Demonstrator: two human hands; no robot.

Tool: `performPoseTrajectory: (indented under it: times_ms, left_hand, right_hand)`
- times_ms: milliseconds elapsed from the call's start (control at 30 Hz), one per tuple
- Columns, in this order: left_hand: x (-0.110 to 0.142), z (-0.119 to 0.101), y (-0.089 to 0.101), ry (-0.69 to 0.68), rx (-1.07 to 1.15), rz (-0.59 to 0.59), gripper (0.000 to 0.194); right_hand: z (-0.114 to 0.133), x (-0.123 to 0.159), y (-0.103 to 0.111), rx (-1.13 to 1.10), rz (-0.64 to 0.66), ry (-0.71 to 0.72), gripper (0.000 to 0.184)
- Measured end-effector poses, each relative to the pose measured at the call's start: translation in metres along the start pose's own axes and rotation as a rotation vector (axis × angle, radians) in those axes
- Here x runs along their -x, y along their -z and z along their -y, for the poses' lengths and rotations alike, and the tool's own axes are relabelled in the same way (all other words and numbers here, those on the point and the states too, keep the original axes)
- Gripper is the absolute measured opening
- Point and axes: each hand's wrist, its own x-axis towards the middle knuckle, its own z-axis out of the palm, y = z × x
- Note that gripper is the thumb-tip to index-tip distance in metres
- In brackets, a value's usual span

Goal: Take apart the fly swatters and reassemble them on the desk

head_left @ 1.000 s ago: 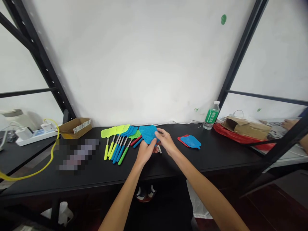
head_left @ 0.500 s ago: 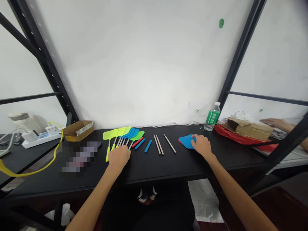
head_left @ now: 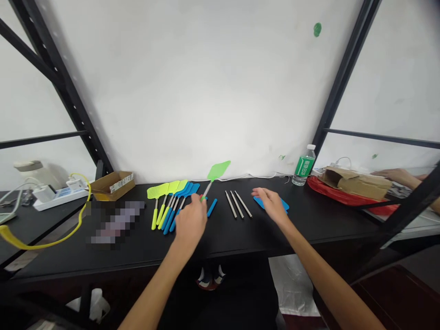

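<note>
My left hand (head_left: 192, 215) is closed round the handle of a green fly swatter (head_left: 218, 171), whose head is raised off the table and tilted toward the wall. Left of it lies a row of yellow and blue fly swatters (head_left: 168, 208), overlapping like a fan. A loose blue handle (head_left: 212, 207) rests just right of that hand. Three metal rods (head_left: 238, 205) lie side by side in the middle. My right hand (head_left: 270, 201), fingers outstretched, hovers over or touches blue swatter heads (head_left: 284, 205); contact cannot be made out.
A water bottle (head_left: 304, 166) stands at the back right. Beside it are a red bag (head_left: 332, 195) and cardboard (head_left: 357, 181); another person's hand (head_left: 395, 175) shows beyond. On the left are an open carton (head_left: 113, 185), a yellow cable (head_left: 80, 220) and a power strip (head_left: 57, 198).
My left hand has lifted the green swatter from the row and carried it right. My right hand has let go of the blue heads and moved left. The rods now lie closer together.
</note>
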Motion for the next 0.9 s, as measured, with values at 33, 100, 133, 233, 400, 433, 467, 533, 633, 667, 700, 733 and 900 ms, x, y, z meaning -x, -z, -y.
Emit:
performPoseTrajectory:
  times_ms: [33, 100, 133, 233, 400, 433, 467, 533, 633, 667, 700, 733, 900]
  left_hand:
    - [0.003, -0.015, -0.001, -0.008, 0.036, -0.013, 0.038]
    - [0.008, -0.043, -0.007, -0.024, 0.095, 0.015, 0.037]
    - [0.010, -0.054, -0.010, -0.030, 0.127, 0.048, 0.037]
    - [0.014, -0.075, -0.021, -0.022, 0.251, 0.099, 0.039]
    - [0.010, -0.073, -0.030, -0.068, 0.596, 0.124, 0.039]
    - [0.008, -0.071, -0.031, -0.087, 0.680, 0.126, 0.038]
    - [0.006, -0.069, -0.033, -0.099, 0.760, 0.131, 0.037]
    - [0.002, -0.065, -0.035, -0.098, 0.908, 0.157, 0.036]
    - [0.001, -0.060, -0.036, -0.022, 1.144, 0.254, 0.040]
    - [0.001, -0.058, -0.035, 0.015, 1.240, 0.297, 0.042]
    - [0.001, -0.056, -0.034, 0.054, 1.339, 0.347, 0.044]
    - [0.001, -0.055, -0.032, 0.092, 1.434, 0.402, 0.045]
    - [0.004, -0.053, -0.015, 0.225, 1.787, 0.627, 0.051]
  right_hand:
    - [0.013, 0.005, -0.018, -0.211, 0.095, -0.077, 0.037]
    - [0.038, 0.013, -0.053, -0.584, 0.199, -0.210, 0.037]
    - [0.048, 0.014, -0.068, -0.733, 0.190, -0.253, 0.034]
    - [0.067, 0.009, -0.094, -1.014, 0.033, -0.366, 0.022]
    - [0.069, -0.007, -0.092, -1.189, 0.073, -0.476, 0.027]
    - [0.069, -0.008, -0.090, -1.199, 0.080, -0.481, 0.028]
    - [0.070, -0.010, -0.090, -1.206, 0.081, -0.480, 0.028]
    - [0.071, -0.012, -0.091, -1.213, 0.086, -0.467, 0.029]
    - [0.075, -0.015, -0.095, -1.201, 0.116, -0.455, 0.030]
    - [0.076, -0.015, -0.097, -1.198, 0.133, -0.452, 0.030]
    - [0.077, -0.016, -0.098, -1.202, 0.150, -0.453, 0.030]
    - [0.078, -0.016, -0.100, -1.218, 0.164, -0.455, 0.031]
    - [0.085, -0.015, -0.107, -1.367, 0.193, -0.504, 0.034]
